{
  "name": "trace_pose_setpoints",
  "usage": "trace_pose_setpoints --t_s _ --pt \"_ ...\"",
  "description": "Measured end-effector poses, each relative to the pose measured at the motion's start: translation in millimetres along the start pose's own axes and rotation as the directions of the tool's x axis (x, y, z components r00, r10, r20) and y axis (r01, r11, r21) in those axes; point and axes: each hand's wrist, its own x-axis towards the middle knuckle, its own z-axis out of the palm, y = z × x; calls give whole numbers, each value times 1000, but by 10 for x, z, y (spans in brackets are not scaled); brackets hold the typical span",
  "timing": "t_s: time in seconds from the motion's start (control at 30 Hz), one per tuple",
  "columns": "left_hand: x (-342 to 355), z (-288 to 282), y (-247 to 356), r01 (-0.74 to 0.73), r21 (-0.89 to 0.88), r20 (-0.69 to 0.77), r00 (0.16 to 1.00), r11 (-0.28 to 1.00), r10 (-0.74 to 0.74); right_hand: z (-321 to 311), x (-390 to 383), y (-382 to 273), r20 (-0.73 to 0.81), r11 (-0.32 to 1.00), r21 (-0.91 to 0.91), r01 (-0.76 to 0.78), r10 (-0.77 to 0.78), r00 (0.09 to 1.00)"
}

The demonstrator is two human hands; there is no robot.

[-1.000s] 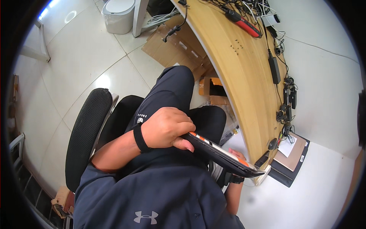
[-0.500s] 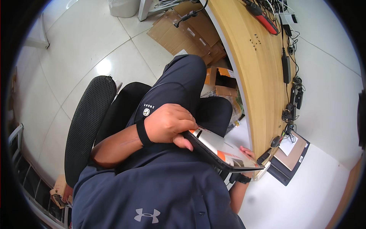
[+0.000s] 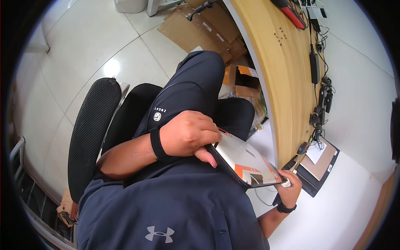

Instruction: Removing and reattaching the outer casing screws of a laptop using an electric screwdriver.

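A flat, black-rimmed panel [image 3: 246, 156] with a glossy white, orange and dark face is tilted above my lap. My left hand [image 3: 189, 135], a black band on its wrist, grips the left end, fingers over the top edge and thumb at the near side. At the opposite corner my right hand [image 3: 289, 187], with a black watch below it, has its fingers closed around the edge. Beside those fingers shows a small white piece [image 3: 286, 183], too small to name. A thin grey cable [image 3: 263, 200] hangs below the panel near the right wrist; where it ends is hidden.
To my right runs a wooden desk [image 3: 277, 83] with several tiny dark screws [image 3: 280, 36], a red-and-black tool [image 3: 293, 14], and black adapters and cables [image 3: 314, 66]. Beyond its near end lies a rose-gold laptop [image 3: 320, 160]. Cardboard [image 3: 200, 31] covers floor ahead; a black mesh chair [image 3: 93, 133] stands left.
My right hand has come up from behind the panel and closed on its right corner. The panel's face shows more, and the left hand has shifted slightly right with it.
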Motion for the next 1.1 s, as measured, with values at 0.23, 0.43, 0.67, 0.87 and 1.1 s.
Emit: trace_pose_setpoints --t_s 0.23,0.43,0.67,0.87,1.1 --pt "293 95 126 -61 61 44 997 996 58 437 389 -920 90 870 -245 427 -418 904" --pt "756 68 421 -99 36 144 985 994 92 60 237 -769 40 798 -255 546 -556 831" --pt "1077 -355 501 -36 -335 111 991 941 78 -151 -37 -454 -362 745 100 660 -590 721" --pt "1331 -50 550 103 -734 203 976 672 72 -84 -125 -65 -441 765 133 630 -524 729" --pt "1190 151 637 202 -669 244 969 716 -45 171 -133 148 -455 793 280 541 -387 802"
